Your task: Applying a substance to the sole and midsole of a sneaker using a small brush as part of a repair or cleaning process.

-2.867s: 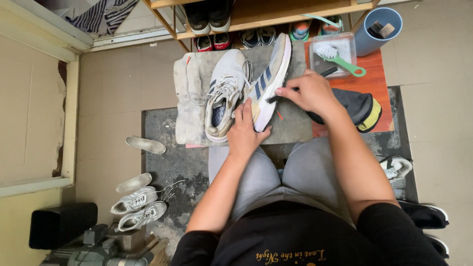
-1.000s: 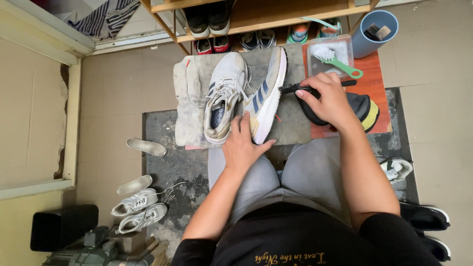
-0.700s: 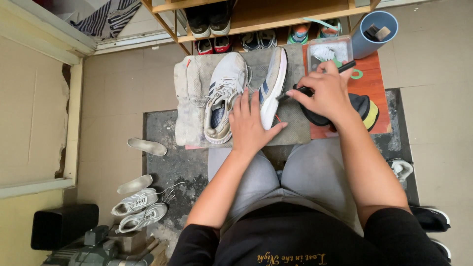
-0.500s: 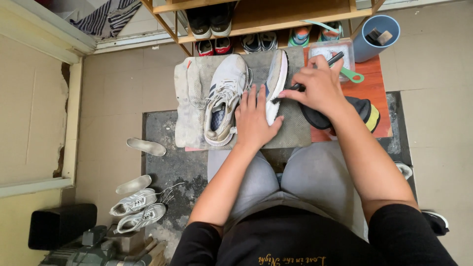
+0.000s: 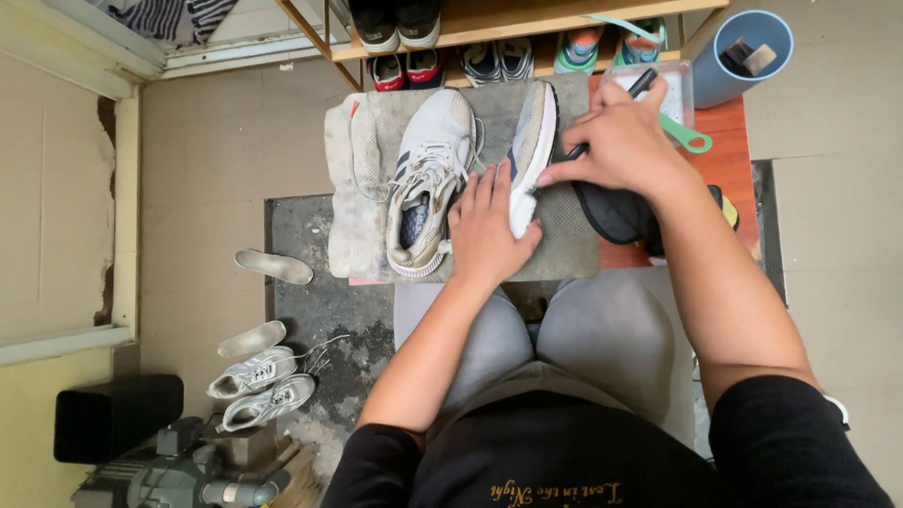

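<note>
From the head camera, looking straight down, a grey mat (image 5: 574, 240) covered a small table in front of the seated person's knees, and everything in hand lay on it. The left hand (image 5: 489, 230) was spread flat, fingers open and extended, pressing down on the heel end of a white sneaker turned on its side (image 5: 533, 141). That sneaker's long axis ran away from the person, heel near the left hand and toe pointing toward the wooden shoe shelf (image 5: 508, 23) beyond the mat. The right hand (image 5: 621, 141) was curled closed around a thin black brush handle (image 5: 640, 87), with the working end meeting the sneaker's sole edge about midway along its length; the bristles themselves were hidden by the fingers. So the sneaker lay directly between the two hands, the left at its near end and the right just beside its right flank, both touching or nearly touching it.

Left of that sneaker, on the same mat, its laced white partner (image 5: 428, 179) lay upright, untouched. Right of the mat, under the right wrist, sat a black bowl-like object (image 5: 611, 212), and beyond it a clear tray holding a green-handled tool (image 5: 691, 141). A blue cup (image 5: 748, 52) stood at the far right corner. On the floor left of the mat lay loose insoles (image 5: 273, 266) and another pair of white sneakers (image 5: 254, 386).
</note>
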